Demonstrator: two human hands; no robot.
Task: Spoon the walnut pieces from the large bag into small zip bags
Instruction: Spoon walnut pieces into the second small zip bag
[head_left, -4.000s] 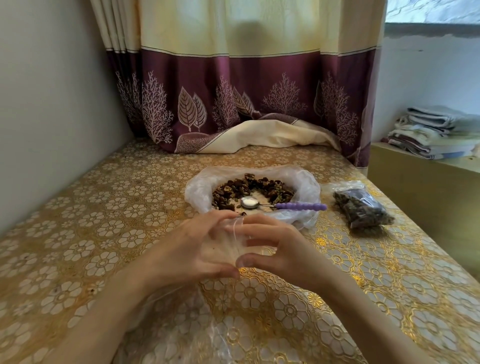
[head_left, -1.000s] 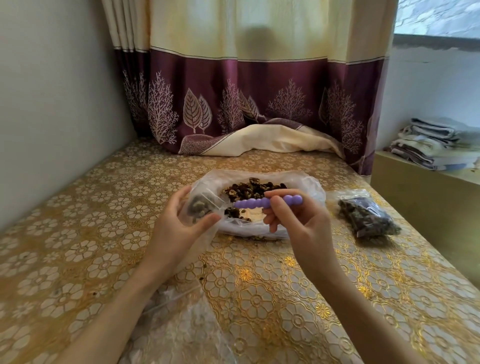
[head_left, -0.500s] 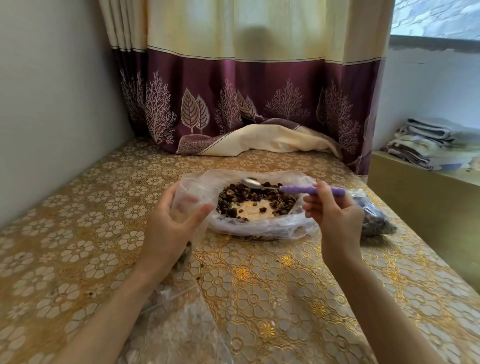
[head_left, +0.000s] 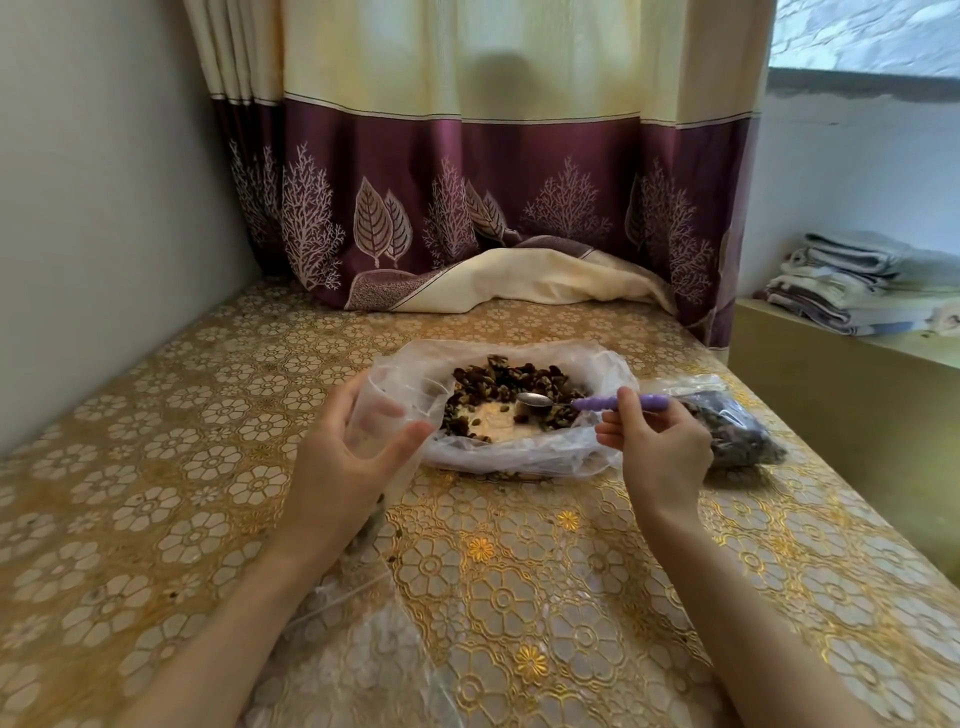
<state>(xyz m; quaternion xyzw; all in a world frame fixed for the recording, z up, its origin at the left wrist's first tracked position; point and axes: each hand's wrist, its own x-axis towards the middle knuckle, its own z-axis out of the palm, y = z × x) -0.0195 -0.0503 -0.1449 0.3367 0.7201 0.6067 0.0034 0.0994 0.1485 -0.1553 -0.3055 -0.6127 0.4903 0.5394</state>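
Note:
The large clear bag (head_left: 519, 457) lies open on the table, with dark walnut pieces (head_left: 514, 382) spread around a bare patch in its middle. My left hand (head_left: 337, 467) holds a small clear zip bag (head_left: 382, 415) upright with its mouth held open, just left of the large bag. My right hand (head_left: 660, 452) grips a spoon by its purple handle (head_left: 623, 401). The metal bowl of the spoon (head_left: 535, 399) rests among the walnut pieces.
A filled small zip bag (head_left: 737, 431) lies to the right, partly behind my right hand. Empty clear bags (head_left: 363, 649) lie near the front edge. A curtain (head_left: 467, 208) hangs at the back; a wall (head_left: 104, 182) is at left. Folded cloths (head_left: 862, 286) sit on a side ledge.
The spoon tipped walnuts into the small bag, then moved right and back over the large bag. Its bowl has now dropped lower into the walnut pieces. My left hand keeps holding the small bag.

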